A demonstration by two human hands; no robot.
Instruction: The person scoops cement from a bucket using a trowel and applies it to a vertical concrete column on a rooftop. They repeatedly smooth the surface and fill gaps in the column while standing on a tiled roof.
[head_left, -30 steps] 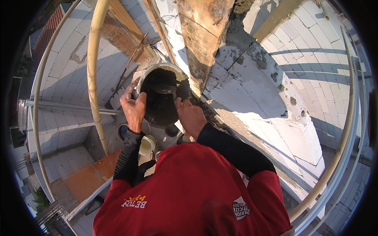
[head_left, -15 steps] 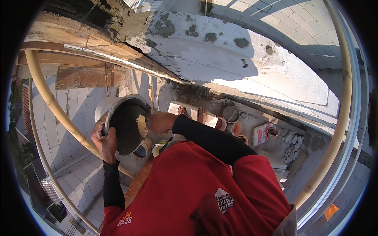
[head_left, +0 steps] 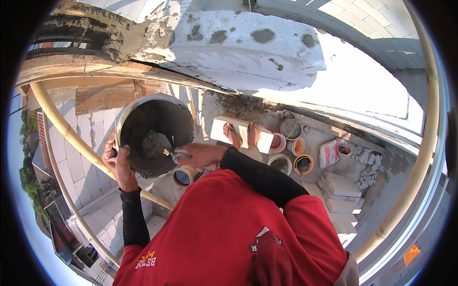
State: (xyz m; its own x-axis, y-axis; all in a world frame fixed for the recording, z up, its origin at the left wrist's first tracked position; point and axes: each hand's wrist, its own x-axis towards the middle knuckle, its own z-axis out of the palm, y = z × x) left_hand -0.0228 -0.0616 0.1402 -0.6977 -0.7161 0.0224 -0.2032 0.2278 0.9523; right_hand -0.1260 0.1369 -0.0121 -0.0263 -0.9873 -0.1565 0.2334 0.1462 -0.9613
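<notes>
A large grey bucket point(head_left: 164, 108), crusted with mortar, hangs in front of me on the left with its mouth turned toward me. My left hand point(head_left: 117, 161) is closed on its left rim, thumb on the edge. Wet grey mortar point(head_left: 151, 148) lies inside it. My right hand point(head_left: 200, 155) is closed around the handle of a trowel at the bucket's right rim. The trowel's pale blade point(head_left: 163, 140) reaches into the bucket, against the mortar; my fingers hide most of the handle.
A white block ledge point(head_left: 248, 57) with mortar blobs runs across the far side, beside a wooden board point(head_left: 114, 71). Bamboo poles point(head_left: 69, 131) flank me. Below are sandalled feet on a block point(head_left: 219, 127), several small buckets point(head_left: 290, 129), a sack point(head_left: 329, 153) and stacked blocks point(head_left: 339, 185).
The trowel has gone deeper into the bucket, its blade now at the mortar. The bucket's inside shows more, and the view has shifted, with the buckets below more visible.
</notes>
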